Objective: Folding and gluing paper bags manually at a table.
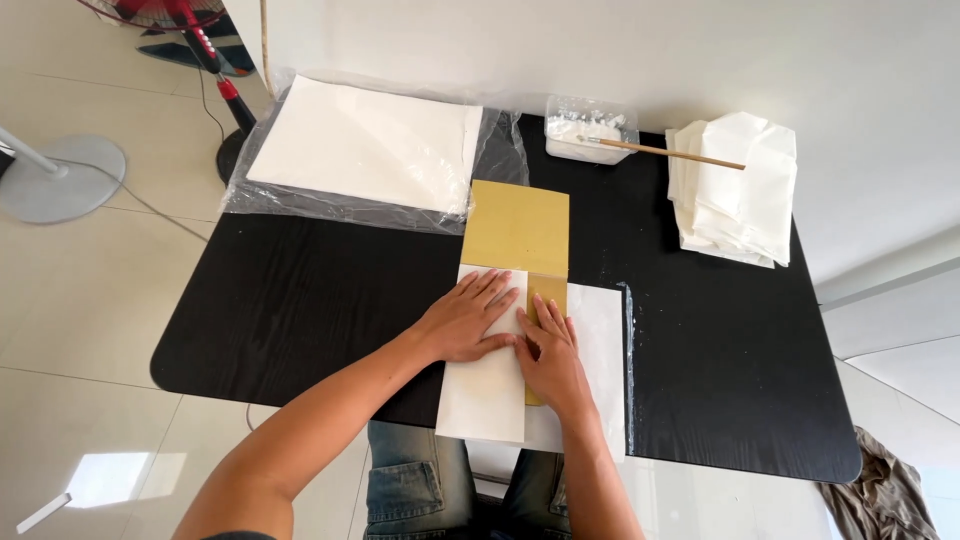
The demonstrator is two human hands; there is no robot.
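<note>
Fingers of the left hand lie spread and flat on a white sheet of paper folded over a mustard-yellow cardboard template, pinning the fold so it cannot slip. The right hand sits just beside it, its fingers held close together and pressed down along the paper's edge where a narrow strip of the yellow card shows, as if creasing that line. Neither hand grips anything; both push flat against the surface.

That white folded paper sheet sits at lower centre of the frame, on the near edge of the black wood-grain counter, with the yellow card running up from under it toward the middle. A second white sheet lies beneath to the right, likely as a working underlay.

At upper left, a stack of white paper sheets on a clear plastic wrapper waits within reach. At upper centre, a clear plastic tub of white paste holds a thin wooden stick that rests across its rim. At upper right lies a pile of finished-looking folded white paper pieces, kept apart from the work area. A fan base stands on the tiled floor at far left.
</note>
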